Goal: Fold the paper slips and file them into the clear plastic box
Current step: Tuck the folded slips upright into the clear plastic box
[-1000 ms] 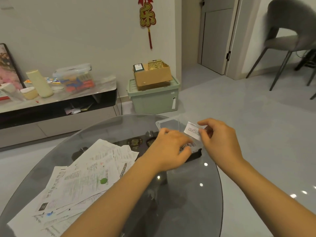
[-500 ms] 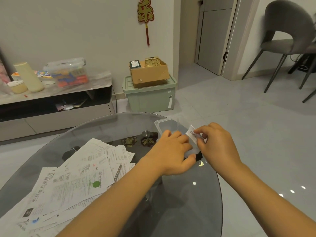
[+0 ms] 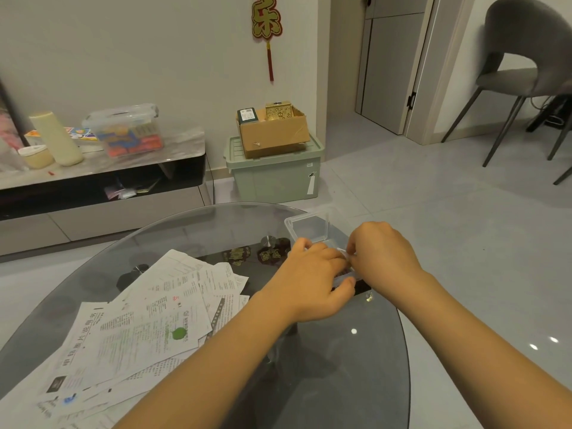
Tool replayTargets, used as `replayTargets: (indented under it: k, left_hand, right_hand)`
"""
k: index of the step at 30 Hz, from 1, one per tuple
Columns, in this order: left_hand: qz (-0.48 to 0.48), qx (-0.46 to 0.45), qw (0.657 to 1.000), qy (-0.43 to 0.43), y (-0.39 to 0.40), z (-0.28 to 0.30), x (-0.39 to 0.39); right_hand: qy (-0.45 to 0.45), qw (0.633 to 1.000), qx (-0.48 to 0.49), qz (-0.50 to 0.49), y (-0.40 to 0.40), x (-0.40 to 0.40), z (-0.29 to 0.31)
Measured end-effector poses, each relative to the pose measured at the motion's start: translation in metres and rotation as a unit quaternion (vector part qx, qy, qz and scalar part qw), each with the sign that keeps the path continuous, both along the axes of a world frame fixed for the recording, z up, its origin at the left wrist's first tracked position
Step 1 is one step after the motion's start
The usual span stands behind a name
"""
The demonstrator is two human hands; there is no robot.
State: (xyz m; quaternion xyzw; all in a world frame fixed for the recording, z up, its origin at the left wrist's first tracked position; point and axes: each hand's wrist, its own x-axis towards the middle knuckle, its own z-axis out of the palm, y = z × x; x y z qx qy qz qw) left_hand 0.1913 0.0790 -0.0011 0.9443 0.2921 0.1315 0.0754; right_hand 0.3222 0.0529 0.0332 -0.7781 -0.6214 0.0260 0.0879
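Head view: both hands, left and right, grip the clear box at the desk's far-right edge; papers crowd the left edge.

paper pile crowding table's left, bare glass right

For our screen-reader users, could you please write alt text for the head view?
Both hands, left hand and right hand, meet over a clear plastic box on a glass table; unfolded paper slips lie piled left.
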Motion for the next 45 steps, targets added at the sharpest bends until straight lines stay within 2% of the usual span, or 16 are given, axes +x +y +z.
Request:
replayTargets:
  k: [3, 7, 11, 15, 22, 26, 31, 37, 45]
  left_hand:
    - [-0.001, -0.003, 1.000, 0.005, 0.002, -0.002, 0.000]
    - [-0.002, -0.012, 1.000, 0.014, 0.002, 0.001, 0.001]
    - [0.008, -0.025, 0.999, 0.041, 0.001, 0.004, 0.004]
    - [0.015, -0.040, 0.997, 0.064, 0.000, 0.008, 0.007]
    - [0.018, -0.040, 0.990, 0.134, -0.001, 0.013, 0.010]
    - [0.021, -0.040, 0.987, 0.152, 0.001, 0.014, 0.011]
    - [0.032, -0.076, 0.994, 0.073, -0.004, 0.015, 0.006]
    - [0.061, -0.019, 0.998, 0.006, -0.027, 0.028, -0.012]
    - [0.194, -0.017, 0.979, -0.057, -0.088, 0.017, -0.076]
  right_hand:
    - [-0.001, 1.000, -0.027, 0.006, 0.001, 0.003, -0.001]
    - [0.073, 0.994, -0.076, 0.017, -0.005, 0.015, 0.009]
    - [0.130, 0.988, -0.083, 0.028, -0.014, 0.021, 0.019]
    - [0.131, 0.987, -0.086, 0.030, -0.017, 0.022, 0.020]
    - [0.230, 0.973, -0.012, 0.020, -0.023, 0.036, 0.014]
    - [0.226, 0.973, -0.015, 0.041, -0.027, 0.039, 0.012]
    - [0.225, 0.973, 0.020, 0.053, -0.029, 0.044, 0.005]
    - [0.154, 0.978, 0.098, 0.102, -0.041, 0.033, 0.000]
    - [0.168, 0.953, 0.116, 0.223, -0.068, -0.028, -0.004]
